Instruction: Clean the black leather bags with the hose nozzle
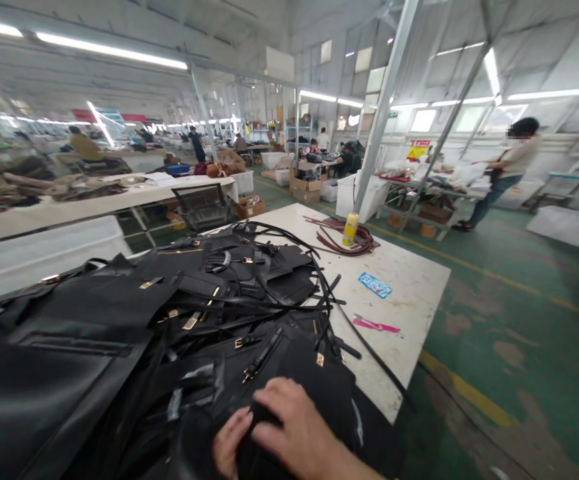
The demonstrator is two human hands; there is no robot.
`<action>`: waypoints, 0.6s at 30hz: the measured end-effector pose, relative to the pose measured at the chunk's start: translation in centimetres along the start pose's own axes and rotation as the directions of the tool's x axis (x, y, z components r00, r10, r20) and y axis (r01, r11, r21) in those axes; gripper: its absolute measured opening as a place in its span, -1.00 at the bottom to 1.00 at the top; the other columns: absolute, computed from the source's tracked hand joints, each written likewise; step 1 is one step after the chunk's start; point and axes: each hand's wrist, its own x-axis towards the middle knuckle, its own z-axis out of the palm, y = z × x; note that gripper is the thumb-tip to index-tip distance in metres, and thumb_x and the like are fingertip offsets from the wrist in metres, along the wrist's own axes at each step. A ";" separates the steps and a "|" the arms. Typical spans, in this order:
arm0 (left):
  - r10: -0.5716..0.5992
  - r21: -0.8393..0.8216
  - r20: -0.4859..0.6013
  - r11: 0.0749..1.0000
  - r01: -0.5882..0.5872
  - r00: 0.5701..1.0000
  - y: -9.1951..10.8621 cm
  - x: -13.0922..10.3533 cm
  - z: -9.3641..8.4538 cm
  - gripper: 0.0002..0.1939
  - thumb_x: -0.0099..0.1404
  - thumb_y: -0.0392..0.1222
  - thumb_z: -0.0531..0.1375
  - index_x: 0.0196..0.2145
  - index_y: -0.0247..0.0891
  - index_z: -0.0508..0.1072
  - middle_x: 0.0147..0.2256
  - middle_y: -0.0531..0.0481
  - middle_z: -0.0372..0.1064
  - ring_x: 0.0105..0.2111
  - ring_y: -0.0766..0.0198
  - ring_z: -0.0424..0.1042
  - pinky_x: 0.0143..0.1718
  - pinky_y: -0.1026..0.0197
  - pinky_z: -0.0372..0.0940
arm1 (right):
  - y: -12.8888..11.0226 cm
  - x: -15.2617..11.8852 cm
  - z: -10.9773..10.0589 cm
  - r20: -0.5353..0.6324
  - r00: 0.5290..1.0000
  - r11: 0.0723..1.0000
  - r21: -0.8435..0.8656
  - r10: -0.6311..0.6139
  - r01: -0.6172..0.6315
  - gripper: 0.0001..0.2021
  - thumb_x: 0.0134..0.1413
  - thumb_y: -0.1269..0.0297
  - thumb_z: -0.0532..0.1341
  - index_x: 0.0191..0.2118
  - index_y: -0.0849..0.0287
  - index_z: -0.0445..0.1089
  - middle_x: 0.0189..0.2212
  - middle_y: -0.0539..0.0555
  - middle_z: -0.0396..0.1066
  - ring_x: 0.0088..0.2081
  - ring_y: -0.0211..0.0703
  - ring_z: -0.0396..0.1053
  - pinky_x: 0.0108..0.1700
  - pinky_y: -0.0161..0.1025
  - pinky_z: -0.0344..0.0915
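Black leather bag pieces with gold buckles and zips lie heaped over the near and left part of the white table. At the bottom centre, my right hand has its fingers curled on a black leather piece. My left hand is close beside it on the left, its fingers bent round black leather; the rest of it is hidden by the dark material. Long black straps trail over the pile and past the table's front edge.
On the table are a yellow bottle, brown straps, a blue-and-white packet and a pink tool. A person stands at another table at right. A chair and white bin are at left.
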 end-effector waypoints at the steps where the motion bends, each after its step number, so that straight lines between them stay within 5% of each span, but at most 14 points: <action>1: -0.027 -0.015 0.023 1.000 0.027 0.999 -0.2 0.3 -0.3 -0.72 -0.23 0.05 0.28 -0.56 -0.16 0.44 -0.58 0.02 0.39 -0.30 0.02 0.37 -0.30 0.10 0.26 | 3.1 0.6 -1.8 -0.071 0.990 0.991 -0.049 0.121 -0.124 -0.75 0.03 0.22 0.15 -0.11 -0.02 0.32 -0.22 -0.07 0.39 -0.20 -0.24 0.31 -0.13 -0.33 0.24; 3: -0.082 -0.051 0.060 0.995 0.085 0.995 -0.3 0.8 -0.8 -0.71 -0.24 -0.01 0.30 -0.54 -0.21 0.45 -0.59 0.03 0.40 -0.38 0.08 0.40 -0.37 0.15 0.25 | 9.8 1.8 -5.7 -0.175 0.942 0.944 -0.116 0.286 -0.309 -0.77 0.17 0.34 0.01 -0.09 0.20 0.29 -0.18 0.09 0.36 -0.18 -0.20 0.32 -0.13 -0.22 0.25; 5: -0.110 -0.067 0.083 0.991 0.115 0.990 -0.2 0.9 -1.3 -0.75 -0.21 -0.07 0.31 -0.53 -0.24 0.46 -0.60 0.04 0.40 -0.48 0.18 0.39 -0.44 0.23 0.23 | 16.2 2.6 -8.8 -0.228 0.882 0.873 -0.177 0.412 -0.454 -0.78 0.15 0.28 0.08 -0.11 0.24 0.28 -0.13 0.11 0.31 -0.15 -0.11 0.30 -0.11 -0.05 0.25; 9: -0.075 -0.048 0.073 0.996 0.078 0.995 0.3 0.4 -1.3 -0.78 -0.17 -0.10 0.29 -0.53 -0.27 0.47 -0.62 0.05 0.38 -0.56 0.29 0.34 -0.49 0.29 0.19 | 24.5 2.9 -10.2 -0.235 0.789 0.744 -0.263 0.568 -0.614 -0.76 0.12 0.28 0.12 -0.10 0.26 0.27 -0.12 0.13 0.29 -0.15 -0.09 0.30 -0.14 -0.04 0.28; 15: -0.062 0.031 0.080 0.998 0.060 0.995 0.5 -0.1 -1.1 -0.76 -0.13 -0.07 0.26 -0.52 -0.31 0.48 -0.60 0.01 0.40 -0.57 0.29 0.32 -0.50 0.29 0.16 | 27.2 2.2 -8.3 -0.198 0.728 0.670 -0.290 0.656 -0.683 -0.77 0.13 0.28 0.10 -0.10 0.24 0.27 -0.13 0.11 0.29 -0.19 -0.12 0.32 -0.18 -0.08 0.31; 18: -0.054 0.037 0.076 0.998 0.051 0.996 0.4 -0.1 -1.2 -0.75 -0.13 -0.06 0.25 -0.52 -0.31 0.48 -0.62 0.02 0.38 -0.57 0.27 0.32 -0.48 0.27 0.16 | 25.3 2.5 -8.0 -0.161 0.767 0.724 -0.255 0.621 -0.641 -0.77 0.14 0.27 0.09 -0.10 0.24 0.26 -0.16 0.11 0.31 -0.22 -0.14 0.33 -0.20 -0.09 0.31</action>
